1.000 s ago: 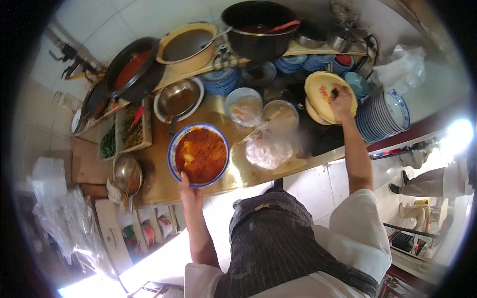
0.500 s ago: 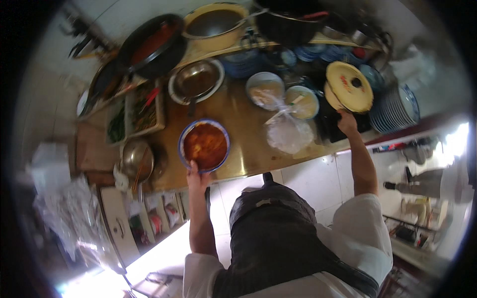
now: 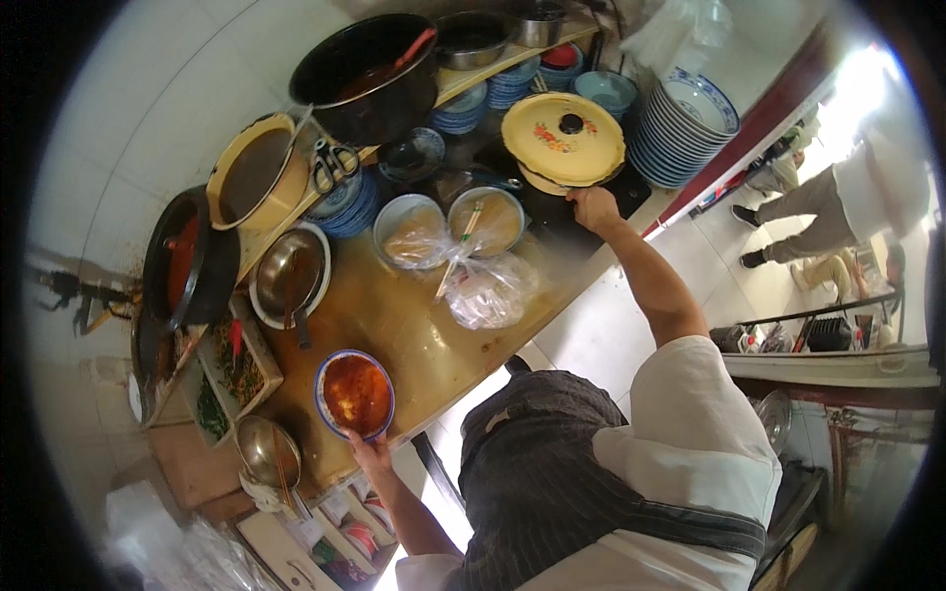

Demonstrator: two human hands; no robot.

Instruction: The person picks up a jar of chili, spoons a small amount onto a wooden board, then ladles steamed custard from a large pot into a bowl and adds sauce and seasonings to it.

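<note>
My left hand (image 3: 369, 453) grips the near rim of a blue-edged white bowl (image 3: 356, 396) of red, oily soup over the counter's front edge. With my right arm stretched far to the right, my right hand (image 3: 595, 210) is closed at the near side of a yellow enamel pot (image 3: 542, 181), where its handle would be; the fingers hide the handle itself. A flowered yellow lid (image 3: 552, 140) with a black knob covers the pot. Left of the pot stand two bowls (image 3: 410, 232) of pale food and a knotted clear plastic bag (image 3: 489, 292).
Tall stacked bowls (image 3: 683, 133) stand right of the pot. Behind are a black pot (image 3: 367, 74), a yellow basin (image 3: 258, 175) and scissors (image 3: 333, 165). A metal strainer (image 3: 268, 451) and a tray of chopped greens (image 3: 241, 369) lie left. Another person (image 3: 838, 212) stands at the far right.
My view has turned to the right, so the counter now slants. My left hand still grips the soup bowl, and my right hand is still at the yellow pot.
</note>
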